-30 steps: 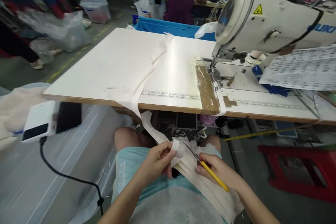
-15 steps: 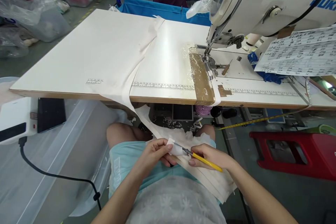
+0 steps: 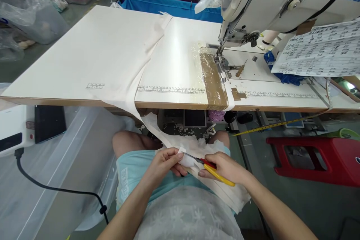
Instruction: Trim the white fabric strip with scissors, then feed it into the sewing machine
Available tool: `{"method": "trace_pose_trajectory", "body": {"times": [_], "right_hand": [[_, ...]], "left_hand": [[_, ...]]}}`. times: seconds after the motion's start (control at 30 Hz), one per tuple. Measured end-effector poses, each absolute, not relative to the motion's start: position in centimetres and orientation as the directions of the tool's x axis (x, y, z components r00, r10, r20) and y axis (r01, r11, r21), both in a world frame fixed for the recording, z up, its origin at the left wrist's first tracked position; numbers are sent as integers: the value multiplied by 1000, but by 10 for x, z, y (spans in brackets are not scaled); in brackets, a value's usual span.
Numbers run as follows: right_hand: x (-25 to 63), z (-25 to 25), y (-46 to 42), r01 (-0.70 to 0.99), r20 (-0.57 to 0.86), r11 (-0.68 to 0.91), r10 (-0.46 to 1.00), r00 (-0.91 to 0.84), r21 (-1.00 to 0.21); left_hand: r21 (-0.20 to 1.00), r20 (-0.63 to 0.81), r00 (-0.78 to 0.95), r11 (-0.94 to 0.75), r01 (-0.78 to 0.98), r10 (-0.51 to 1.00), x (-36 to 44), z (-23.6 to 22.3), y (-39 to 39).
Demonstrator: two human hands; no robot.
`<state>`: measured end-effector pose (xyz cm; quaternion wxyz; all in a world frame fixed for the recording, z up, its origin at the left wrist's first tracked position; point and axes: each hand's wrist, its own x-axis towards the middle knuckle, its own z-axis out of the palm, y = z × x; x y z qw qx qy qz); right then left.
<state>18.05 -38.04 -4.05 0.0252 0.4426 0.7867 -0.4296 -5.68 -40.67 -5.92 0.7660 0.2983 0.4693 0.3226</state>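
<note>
Here, cloth (image 3: pixel 188 160) in left hand (image 3: pixel 166 162), scissors (image 3: pixel 218 175) in right hand (image 3: pixel 226 165).

Head-worn view, facing forward, angled down

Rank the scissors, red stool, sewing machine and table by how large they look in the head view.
1. Table
2. Sewing machine, cut off by the picture's edge
3. Red stool, also cut off at the edge
4. Scissors, in the right hand, clearly smallest
</note>
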Motion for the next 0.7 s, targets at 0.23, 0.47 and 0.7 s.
{"method": "trace_pose_trajectory", "body": {"times": [0.23,0.47,0.7], "right_hand": [[185,-49,-387,746,-419,235,705,-572,-622],[175,-44,-385,790,-367,364,736,-568,-494],[170,-47,-383,801,-369,324,757,-538,-503]], "left_hand": [[740,-546,363,637,-213,755,-56,-57,-406],[743,-544,354,633,-216,760,-55,-55,-408],[736,-562,351,647,-201,749,-54,-50,-408]]}}
